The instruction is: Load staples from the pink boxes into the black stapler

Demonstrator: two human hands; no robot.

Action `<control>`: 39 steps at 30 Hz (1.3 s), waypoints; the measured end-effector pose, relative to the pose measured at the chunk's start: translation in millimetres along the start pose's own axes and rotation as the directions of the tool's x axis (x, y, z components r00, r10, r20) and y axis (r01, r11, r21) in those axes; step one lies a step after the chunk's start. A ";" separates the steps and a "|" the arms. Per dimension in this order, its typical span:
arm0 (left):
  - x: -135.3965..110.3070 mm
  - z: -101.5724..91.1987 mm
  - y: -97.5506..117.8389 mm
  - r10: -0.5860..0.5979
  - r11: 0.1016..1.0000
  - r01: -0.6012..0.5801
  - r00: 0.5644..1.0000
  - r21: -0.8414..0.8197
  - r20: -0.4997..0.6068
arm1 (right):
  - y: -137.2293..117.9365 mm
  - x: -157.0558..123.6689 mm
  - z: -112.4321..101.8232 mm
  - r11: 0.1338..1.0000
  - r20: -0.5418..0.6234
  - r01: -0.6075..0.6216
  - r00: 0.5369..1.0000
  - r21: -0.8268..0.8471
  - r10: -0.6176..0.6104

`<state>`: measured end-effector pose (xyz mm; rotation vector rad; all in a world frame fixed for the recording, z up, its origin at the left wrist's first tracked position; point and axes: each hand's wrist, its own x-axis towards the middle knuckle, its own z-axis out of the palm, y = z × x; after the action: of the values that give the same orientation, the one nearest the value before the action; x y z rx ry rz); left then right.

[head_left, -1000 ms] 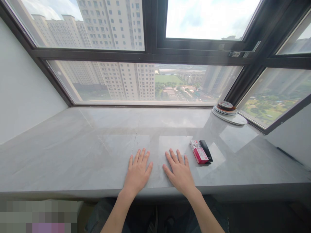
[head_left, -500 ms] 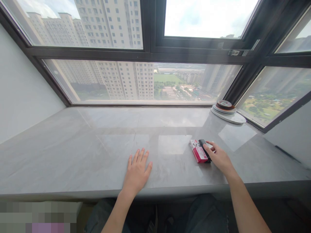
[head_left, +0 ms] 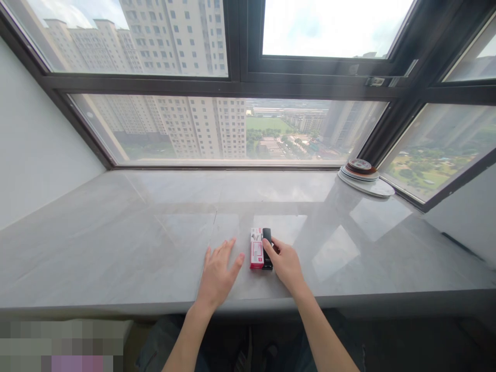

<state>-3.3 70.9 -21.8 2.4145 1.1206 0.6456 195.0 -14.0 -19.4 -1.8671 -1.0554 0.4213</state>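
Observation:
On the grey marble sill stands a small red-and-white box [head_left: 256, 249], with a black stapler [head_left: 267, 250] lengthwise against its right side. My right hand [head_left: 285, 262] grips the stapler from the right, thumb on top and fingers along its far side. The fingers under the thumb are partly hidden. To the left of the box, my left hand [head_left: 219, 269] lies over the sill with fingers stretched and thumb apart. It holds nothing, and a narrow gap separates its thumb from the box.
A stack of round plates or discs [head_left: 362, 178] sits in the far right corner by the window frame [head_left: 240, 88]. The marble sill [head_left: 116, 248] stretches wide to both sides, with its front edge just before my legs. A white wall [head_left: 42, 139] bounds the left.
My right hand has slid the stapler and the box left together, to near the middle. They have turned straighter. My left hand stays in place, its thumb a little nearer the box.

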 end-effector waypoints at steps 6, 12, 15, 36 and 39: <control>1.2 8.7 21.2 -0.092 0.995 0.097 0.987 0.032 -0.131 | -19.6 -8.3 26.7 0.999 -0.082 -0.004 0.997 0.052 0.008; -7.9 3.8 22.7 -0.172 0.980 0.191 0.958 0.063 -0.228 | 2.7 -18.7 -3.1 0.992 -0.065 -0.047 0.996 0.116 0.055; -6.1 -4.6 8.6 -0.199 0.976 0.214 0.945 0.032 -0.258 | 7.5 -23.1 -8.4 0.991 -0.059 -0.058 0.996 0.121 0.065; -43.4 -37.8 -26.9 -0.204 0.882 0.354 0.882 0.310 -0.425 | 4.1 -23.3 -4.8 0.998 -0.086 -0.032 0.996 0.057 0.036; -34.3 -19.8 5.1 -0.063 0.942 0.155 0.953 0.297 -0.298 | 3.3 -25.0 -2.6 0.999 -0.089 -0.005 0.996 0.042 0.009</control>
<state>-31.0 44.1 -11.2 2.5527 1.5738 0.8536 184.0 -36.3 -24.2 -1.8360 -0.9731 0.3578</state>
